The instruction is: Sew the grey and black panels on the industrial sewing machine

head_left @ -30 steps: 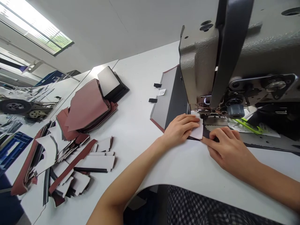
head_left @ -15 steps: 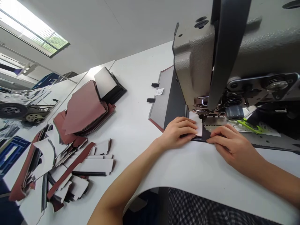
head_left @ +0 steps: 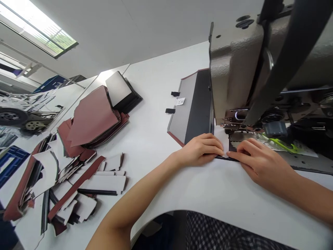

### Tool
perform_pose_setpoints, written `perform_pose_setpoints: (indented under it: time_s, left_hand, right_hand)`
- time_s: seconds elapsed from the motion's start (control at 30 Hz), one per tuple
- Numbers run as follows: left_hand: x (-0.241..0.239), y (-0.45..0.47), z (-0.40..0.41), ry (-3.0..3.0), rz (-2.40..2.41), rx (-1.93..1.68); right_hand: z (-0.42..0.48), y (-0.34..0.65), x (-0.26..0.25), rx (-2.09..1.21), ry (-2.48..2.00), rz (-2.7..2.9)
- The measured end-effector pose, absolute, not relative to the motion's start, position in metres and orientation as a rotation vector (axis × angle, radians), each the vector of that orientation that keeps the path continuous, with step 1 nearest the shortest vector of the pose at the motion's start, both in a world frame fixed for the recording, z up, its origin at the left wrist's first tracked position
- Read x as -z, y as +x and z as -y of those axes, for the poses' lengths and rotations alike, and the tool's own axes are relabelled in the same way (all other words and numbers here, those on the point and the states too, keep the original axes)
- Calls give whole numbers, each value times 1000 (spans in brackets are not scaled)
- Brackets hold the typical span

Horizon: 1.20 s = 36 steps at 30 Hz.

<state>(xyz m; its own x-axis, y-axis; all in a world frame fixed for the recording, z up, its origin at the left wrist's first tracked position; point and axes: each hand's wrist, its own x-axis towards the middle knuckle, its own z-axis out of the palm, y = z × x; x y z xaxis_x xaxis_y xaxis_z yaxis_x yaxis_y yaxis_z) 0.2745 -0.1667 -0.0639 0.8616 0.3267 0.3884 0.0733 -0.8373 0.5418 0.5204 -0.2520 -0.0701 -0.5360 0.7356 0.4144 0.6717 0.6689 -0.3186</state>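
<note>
A grey sewing machine [head_left: 241, 69] fills the upper right of the head view. Under its needle area lies a small white piece with a dark strip [head_left: 225, 146] on the white table [head_left: 156, 125]. My left hand [head_left: 201, 149] lies on the piece's left side, fingers pressed together and flat on it. My right hand [head_left: 257, 163] rests just right of it, fingertips pinching the piece's near edge. Both hands hold the piece down close to the presser foot [head_left: 235, 121].
A grey and black panel with a maroon edge [head_left: 189, 107] lies left of the machine. Stacks of maroon pieces [head_left: 93, 118], black pieces [head_left: 122, 90] and scattered white cut pieces [head_left: 104, 177] cover the table's left. Green snips [head_left: 282, 144] lie behind my right hand.
Both hands have slid the small piece farther in under the machine, so less of the white piece shows. The camera view has shifted a little to the left.
</note>
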Motion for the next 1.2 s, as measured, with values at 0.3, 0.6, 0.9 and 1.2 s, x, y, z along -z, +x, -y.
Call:
perform_pose_setpoints:
  time_s: [0.3, 0.6, 0.9, 1.2]
  left_hand:
    - [64, 278, 133, 2504, -282, -543]
    - [67, 284, 107, 2509, -355, -518]
    - [66, 287, 109, 2502, -398, -520]
    - [66, 286, 109, 2503, -392, -533]
  right_hand:
    - [235, 521, 72, 91, -1139, 2379]
    - [235, 525, 79, 126, -1082, 2425]
    - [238, 525, 76, 68, -1058, 2411]
    - [237, 526, 77, 157, -1035, 2453]
